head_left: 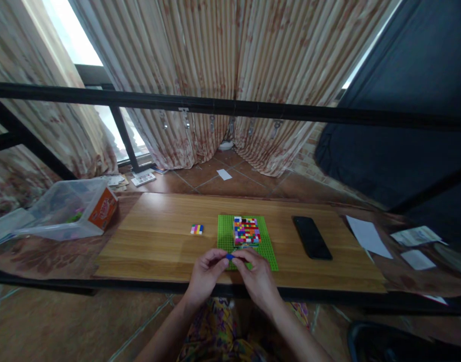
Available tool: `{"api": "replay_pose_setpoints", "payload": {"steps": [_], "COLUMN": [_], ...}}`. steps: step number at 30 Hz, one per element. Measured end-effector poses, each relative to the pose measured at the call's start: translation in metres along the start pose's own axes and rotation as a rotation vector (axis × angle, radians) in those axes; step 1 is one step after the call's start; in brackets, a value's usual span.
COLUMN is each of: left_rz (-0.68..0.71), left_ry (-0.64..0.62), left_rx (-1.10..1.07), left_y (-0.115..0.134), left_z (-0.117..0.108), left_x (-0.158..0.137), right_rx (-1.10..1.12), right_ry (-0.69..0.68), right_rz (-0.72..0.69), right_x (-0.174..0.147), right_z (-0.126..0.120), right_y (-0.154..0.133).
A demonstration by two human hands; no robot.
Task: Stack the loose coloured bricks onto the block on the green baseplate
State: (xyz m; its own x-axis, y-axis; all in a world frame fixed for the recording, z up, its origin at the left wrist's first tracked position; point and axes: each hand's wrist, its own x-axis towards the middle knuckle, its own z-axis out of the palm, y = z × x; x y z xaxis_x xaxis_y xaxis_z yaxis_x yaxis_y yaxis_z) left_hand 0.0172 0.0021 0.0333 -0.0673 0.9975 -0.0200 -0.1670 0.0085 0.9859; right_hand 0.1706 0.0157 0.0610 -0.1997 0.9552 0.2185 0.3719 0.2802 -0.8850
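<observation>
A small blue toy brick is pinched between the fingertips of my left hand and my right hand, over the front edge of a green baseplate. Both hands are closed, thumbs and forefingers meeting at the brick. Just beyond them, a block of many-coloured bricks stands on the baseplate. My fingers partly cover its near side. To the left, a small cluster of coloured bricks lies on the wooden board.
A black phone rests on the wooden board at the right. Farther left stands a clear plastic box with an orange label. Papers lie beyond the board's right end. A dark metal rail crosses behind, before curtains.
</observation>
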Motion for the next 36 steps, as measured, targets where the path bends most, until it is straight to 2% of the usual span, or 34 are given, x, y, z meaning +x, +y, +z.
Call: {"api": "replay_pose_setpoints", "payload": {"steps": [3, 6, 9, 12, 16, 21, 29, 36], "left_rz": [0.12, 0.264, 0.39, 0.45, 0.47, 0.467, 0.438, 0.42], "left_ry": [0.045, 0.075, 0.017, -0.054, -0.084, -0.1, -0.108, -0.106], "left_rx": [0.216, 0.526, 0.784, 0.911, 0.946, 0.945, 0.937, 0.952], "left_y": [-0.01, -0.018, -0.023, -0.025, -0.027, -0.028, -0.026, -0.023], "left_z": [-0.004, -0.01, -0.015, -0.015, -0.014, -0.015, -0.015, -0.014], "left_x": [0.002, 0.003, 0.003, 0.003, 0.003, 0.004, 0.003, 0.003], "right_rx": [-0.019, -0.078, -0.152, -0.223, -0.265, -0.305, -0.306, -0.242], "right_ry": [0.071, 0.167, 0.212, 0.161, 0.057, -0.021, -0.16, -0.275], "right_rz": [-0.012, -0.025, -0.015, -0.014, -0.068, -0.1, -0.117, -0.05], "right_x": [0.017, 0.047, 0.08, 0.105, 0.12, 0.121, 0.125, 0.135], "right_z": [-0.017, -0.039, -0.054, -0.058, -0.052, -0.048, -0.056, -0.058], "right_y": [0.008, 0.019, 0.032, 0.043, 0.05, 0.051, 0.046, 0.049]}}
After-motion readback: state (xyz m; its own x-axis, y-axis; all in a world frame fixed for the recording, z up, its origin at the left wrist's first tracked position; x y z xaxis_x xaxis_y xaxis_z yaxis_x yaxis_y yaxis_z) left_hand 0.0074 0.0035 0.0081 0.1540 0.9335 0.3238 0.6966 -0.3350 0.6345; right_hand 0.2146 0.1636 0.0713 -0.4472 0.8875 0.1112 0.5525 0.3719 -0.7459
